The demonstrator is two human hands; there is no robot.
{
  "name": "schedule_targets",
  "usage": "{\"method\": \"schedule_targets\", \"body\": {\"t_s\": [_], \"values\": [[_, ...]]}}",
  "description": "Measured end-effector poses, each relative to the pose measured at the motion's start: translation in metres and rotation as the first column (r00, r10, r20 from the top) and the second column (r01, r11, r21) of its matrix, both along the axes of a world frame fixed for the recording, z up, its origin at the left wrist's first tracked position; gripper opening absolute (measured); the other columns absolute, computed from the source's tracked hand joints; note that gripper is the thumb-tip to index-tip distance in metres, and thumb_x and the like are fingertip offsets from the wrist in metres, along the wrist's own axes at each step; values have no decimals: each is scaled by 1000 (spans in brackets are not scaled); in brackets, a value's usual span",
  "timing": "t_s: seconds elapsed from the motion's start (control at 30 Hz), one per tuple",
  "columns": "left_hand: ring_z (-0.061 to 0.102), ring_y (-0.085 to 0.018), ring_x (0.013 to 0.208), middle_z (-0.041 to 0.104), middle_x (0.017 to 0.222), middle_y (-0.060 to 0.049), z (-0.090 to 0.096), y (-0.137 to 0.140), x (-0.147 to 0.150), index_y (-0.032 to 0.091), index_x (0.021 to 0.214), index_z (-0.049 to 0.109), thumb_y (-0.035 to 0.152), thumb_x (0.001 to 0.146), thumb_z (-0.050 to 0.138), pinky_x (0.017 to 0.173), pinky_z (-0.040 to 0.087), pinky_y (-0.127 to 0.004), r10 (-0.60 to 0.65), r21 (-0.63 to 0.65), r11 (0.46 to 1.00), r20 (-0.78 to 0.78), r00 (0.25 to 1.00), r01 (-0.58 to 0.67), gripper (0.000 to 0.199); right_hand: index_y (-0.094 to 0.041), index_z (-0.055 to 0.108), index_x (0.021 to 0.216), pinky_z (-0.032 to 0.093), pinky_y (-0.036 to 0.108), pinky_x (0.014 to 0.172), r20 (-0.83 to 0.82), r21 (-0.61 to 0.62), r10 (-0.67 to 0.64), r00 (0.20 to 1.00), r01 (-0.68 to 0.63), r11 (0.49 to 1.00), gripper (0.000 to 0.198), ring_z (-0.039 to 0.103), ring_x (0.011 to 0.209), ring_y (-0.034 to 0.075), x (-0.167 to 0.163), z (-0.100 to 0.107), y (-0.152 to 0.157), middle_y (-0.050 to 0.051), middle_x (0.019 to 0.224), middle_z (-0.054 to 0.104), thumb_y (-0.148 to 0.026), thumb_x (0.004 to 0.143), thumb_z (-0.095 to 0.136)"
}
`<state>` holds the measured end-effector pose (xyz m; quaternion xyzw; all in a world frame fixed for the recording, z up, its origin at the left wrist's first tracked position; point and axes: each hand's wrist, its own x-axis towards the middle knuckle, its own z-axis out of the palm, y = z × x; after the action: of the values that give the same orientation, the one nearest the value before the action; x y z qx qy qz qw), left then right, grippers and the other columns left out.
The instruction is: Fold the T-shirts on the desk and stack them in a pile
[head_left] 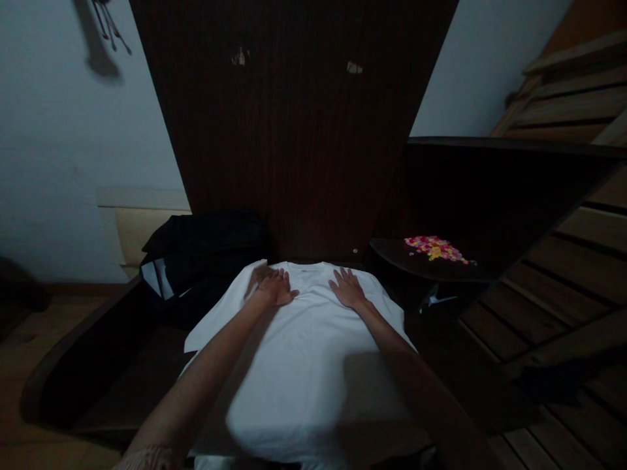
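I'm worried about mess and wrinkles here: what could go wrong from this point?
The white shirt shows creases between the left hand and right hand; pressing there might set them in. The small bright pieces lie loose on the curved ledge, so a sideways sweep of the right arm could scatter them.

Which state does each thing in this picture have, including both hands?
Shirt: spread out, lightly creased.
Left hand: open, palm down on the shirt.
Right hand: open, palm down on the shirt.
Black bundle: heaped.
Colourful pieces: loose, piled on the shelf.
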<state>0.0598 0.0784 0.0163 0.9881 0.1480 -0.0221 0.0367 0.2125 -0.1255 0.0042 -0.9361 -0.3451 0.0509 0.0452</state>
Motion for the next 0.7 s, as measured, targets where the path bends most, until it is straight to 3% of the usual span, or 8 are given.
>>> {"method": "schedule_targets", "body": {"t_s": [0.23,0.37,0.47,0.6,0.7], "values": [[31,-38,141,29,154,-26,-7,9,12,3,146,35,54,93,31,111,28,-49,62,-5,998,22,998,-62,73,-22,16,156,3,42,119,-3,-34,15,1000,-15,999,67,4,149,25,10,-10,7,3,163,8,-56,98,15],[36,-39,138,38,150,-26,-13,10,30,5,142,42,51,90,40,107,32,-49,129,-4,992,59,990,-129,71,-23,15,156,3,42,119,6,-51,28,1000,-27,998,69,4,149,24,15,-11,5,2,163,7,-59,97,14],[36,-40,138,44,145,-26,-20,1,39,3,141,44,48,89,40,108,31,-49,156,15,987,99,983,-158,69,-23,14,156,3,42,119,5,-61,27,1000,-27,998,70,3,149,24,16,-12,6,2,163,6,-59,96,12],[25,-37,144,36,150,-28,-31,-20,32,-5,143,35,38,93,31,113,25,-50,136,46,988,196,971,-148,66,-23,13,156,3,43,119,6,-75,8,1000,-8,997,70,1,149,24,17,-13,8,1,163,4,-60,96,11],[20,-34,146,34,152,-26,-32,-31,20,-4,143,35,34,96,27,115,21,-49,103,53,991,304,947,-125,61,-22,12,156,2,43,119,1,-71,-1,1000,1,997,71,1,149,24,18,-12,9,2,163,4,-60,96,11]]}}
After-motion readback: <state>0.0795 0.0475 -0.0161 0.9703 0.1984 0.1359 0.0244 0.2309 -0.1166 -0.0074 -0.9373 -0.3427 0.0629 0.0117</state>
